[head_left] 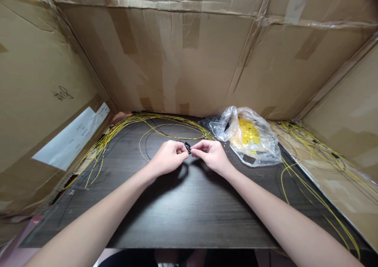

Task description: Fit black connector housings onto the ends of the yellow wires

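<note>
A small black connector [187, 146] is held between my two hands above the middle of the dark table. My left hand [169, 156] pinches its left side, fingers closed. From the right, my right hand [211, 155] has thumb and forefinger pressed together at the connector's other side. A thin yellow wire [140, 143] loops on the table beside my left hand. Just beyond the hands, a bundle of long yellow wires [118, 128] curves over the table to the left. The fingertips hide part of the connector.
Right of my hands lies a clear plastic bag [265, 154] with small yellow parts; a bag of black parts [217, 125] touches it. More yellow wires [313, 141] lie at the right. Cardboard walls [177, 70] enclose the dark table [189, 216].
</note>
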`<state>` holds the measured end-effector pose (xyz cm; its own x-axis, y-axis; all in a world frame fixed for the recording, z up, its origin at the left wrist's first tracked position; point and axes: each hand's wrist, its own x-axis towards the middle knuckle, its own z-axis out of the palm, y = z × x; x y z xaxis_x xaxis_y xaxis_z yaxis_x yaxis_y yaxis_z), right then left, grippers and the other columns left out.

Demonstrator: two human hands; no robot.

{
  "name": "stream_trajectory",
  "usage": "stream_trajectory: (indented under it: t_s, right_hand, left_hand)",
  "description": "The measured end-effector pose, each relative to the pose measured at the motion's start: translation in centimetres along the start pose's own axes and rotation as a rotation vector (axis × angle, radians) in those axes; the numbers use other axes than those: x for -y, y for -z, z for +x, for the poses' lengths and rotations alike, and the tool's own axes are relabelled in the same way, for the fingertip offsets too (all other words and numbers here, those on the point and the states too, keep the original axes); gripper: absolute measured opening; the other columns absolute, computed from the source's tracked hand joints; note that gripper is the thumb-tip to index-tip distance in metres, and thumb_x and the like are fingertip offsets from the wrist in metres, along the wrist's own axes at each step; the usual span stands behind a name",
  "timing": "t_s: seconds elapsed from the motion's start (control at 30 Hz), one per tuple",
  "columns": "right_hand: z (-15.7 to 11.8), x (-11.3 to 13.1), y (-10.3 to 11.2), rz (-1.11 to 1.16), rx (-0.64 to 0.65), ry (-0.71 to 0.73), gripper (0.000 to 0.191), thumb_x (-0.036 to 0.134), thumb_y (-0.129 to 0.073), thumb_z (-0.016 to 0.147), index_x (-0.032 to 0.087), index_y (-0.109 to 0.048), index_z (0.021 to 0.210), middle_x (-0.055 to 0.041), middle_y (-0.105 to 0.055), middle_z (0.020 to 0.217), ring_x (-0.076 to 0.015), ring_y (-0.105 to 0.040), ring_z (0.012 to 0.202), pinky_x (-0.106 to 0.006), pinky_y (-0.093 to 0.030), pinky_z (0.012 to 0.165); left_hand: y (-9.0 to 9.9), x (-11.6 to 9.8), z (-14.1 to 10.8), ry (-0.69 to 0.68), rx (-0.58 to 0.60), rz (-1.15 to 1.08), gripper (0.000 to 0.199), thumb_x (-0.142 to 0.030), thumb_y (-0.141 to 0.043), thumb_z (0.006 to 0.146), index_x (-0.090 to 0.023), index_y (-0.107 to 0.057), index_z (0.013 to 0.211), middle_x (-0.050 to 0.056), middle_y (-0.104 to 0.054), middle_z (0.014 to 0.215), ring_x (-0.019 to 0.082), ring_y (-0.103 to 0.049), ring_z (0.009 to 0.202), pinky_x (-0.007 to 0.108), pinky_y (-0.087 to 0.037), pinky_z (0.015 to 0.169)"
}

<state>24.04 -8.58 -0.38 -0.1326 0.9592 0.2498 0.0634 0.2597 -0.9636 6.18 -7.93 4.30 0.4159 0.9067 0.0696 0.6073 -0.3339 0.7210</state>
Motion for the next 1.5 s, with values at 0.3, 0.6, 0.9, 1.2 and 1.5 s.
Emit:
stream_trajectory:
  t_s: [0.3,0.6,0.9,1.2,1.5]
  right_hand:
    - [-0.1,0.1,-0.1,-0.056,0.002,0.034,0.015,0.028,-0.074,0.073,0.015,-0.072,0.079,-0.0068,-0.072,0.072,-0.018,-0.066,0.064,-0.031,-0.054,0.064]
    - [-0.2,0.0,-0.2,-0.044,-0.003,0.019,0.016,0.031,-0.074,0.073,0.015,-0.072,0.078,-0.0062,-0.072,0.071,-0.0179,-0.066,0.063,-0.031,-0.054,0.064]
    - [-0.1,0.0,-0.1,-0.114,-0.046,0.072,0.014,0.03,-0.072,0.075,0.017,-0.072,0.079,-0.0076,-0.073,0.077,-0.0204,-0.068,0.071,-0.033,-0.055,0.069]
    - [0.1,-0.3,0.2,-0.062,-0.041,0.029,0.021,0.034,-0.074,0.074,0.015,-0.072,0.082,-0.0088,-0.073,0.079,-0.0205,-0.068,0.072,-0.033,-0.056,0.069]
    - [0.1,-0.4,0.3,-0.046,-0.033,0.032,0.023,0.037,-0.075,0.073,0.016,-0.072,0.082,-0.0081,-0.073,0.078,-0.0202,-0.068,0.071,-0.032,-0.056,0.069]
  left_hand:
    - [-0.2,0.3,0.0,0.007,0.018,-0.017,0.02,-0.029,-0.055,0.074,-0.015,-0.06,0.061,-0.003,-0.048,0.053,0.01,-0.039,0.051,0.022,-0.028,0.049]
    - [-0.2,0.2,0.0,-0.001,0.038,-0.047,0.022,-0.03,-0.055,0.075,-0.015,-0.059,0.06,-0.004,-0.046,0.053,0.009,-0.037,0.051,0.021,-0.027,0.048]
    - [-0.4,1.3,0.4,0.032,-0.016,-0.065,0.024,-0.033,-0.056,0.075,-0.014,-0.07,0.069,0.001,-0.061,0.059,0.013,-0.051,0.055,0.024,-0.035,0.053]
    - [-0.1,0.9,0.3,0.045,-0.062,-0.056,0.026,-0.037,-0.059,0.075,-0.014,-0.072,0.074,0.003,-0.064,0.062,0.014,-0.052,0.056,0.024,-0.035,0.051]
    - [-0.1,1.0,0.3,0.046,-0.061,-0.076,0.027,-0.037,-0.06,0.075,-0.014,-0.073,0.075,0.003,-0.064,0.062,0.014,-0.054,0.056,0.024,-0.036,0.052]
